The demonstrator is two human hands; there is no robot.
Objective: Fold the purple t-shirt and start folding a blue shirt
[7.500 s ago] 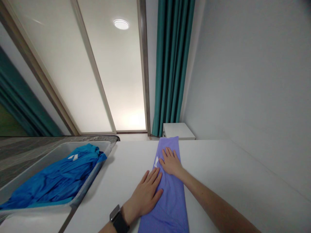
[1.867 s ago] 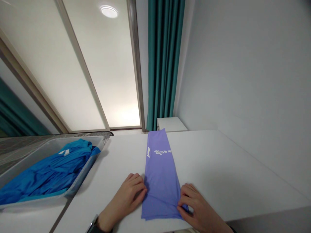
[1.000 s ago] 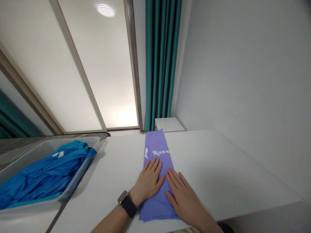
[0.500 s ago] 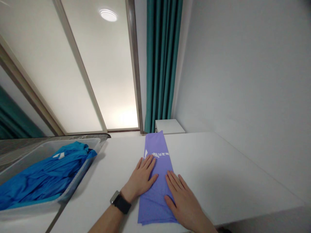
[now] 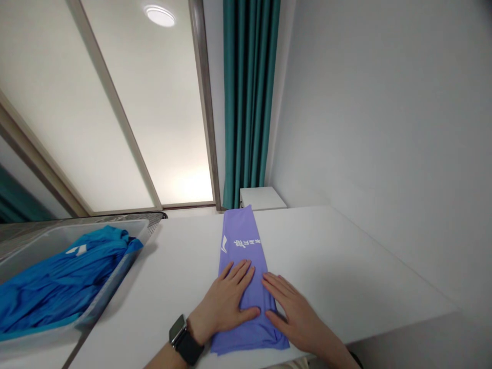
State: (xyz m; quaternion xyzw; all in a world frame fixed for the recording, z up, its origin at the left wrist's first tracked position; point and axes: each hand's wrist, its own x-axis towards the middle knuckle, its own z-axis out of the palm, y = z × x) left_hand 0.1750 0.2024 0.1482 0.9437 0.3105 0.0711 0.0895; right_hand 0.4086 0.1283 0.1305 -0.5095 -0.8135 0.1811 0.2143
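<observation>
A purple garment [image 5: 243, 225], folded into a long narrow strip, lies on the white table [image 5: 169, 287], with a white logo and white lettering showing on its upper half. My left hand [image 5: 226, 297], a dark-banded watch on its wrist, rests flat on the middle of the cloth with fingers stretched out. Along the right edge of the strip, my right hand [image 5: 294, 310] touches the fabric with its fingers extended and thumb apart. Neither hand grips the cloth. Small creases run through the fabric near the right thumb.
To the left stands a translucent plastic bin [image 5: 140, 230] holding blue clothing [image 5: 73, 277] with a white logo. Beyond the table's far edge are a small white cabinet [image 5: 263, 198], a green curtain [image 5: 249, 102] and frosted sliding doors [image 5: 161, 113]. A grey-white wall [image 5: 376, 128] borders the right side.
My left hand has slid down the cloth toward me, uncovering the logo and lettering. My right hand has shifted slightly outward to the strip's right edge. The view has turned a little right.
</observation>
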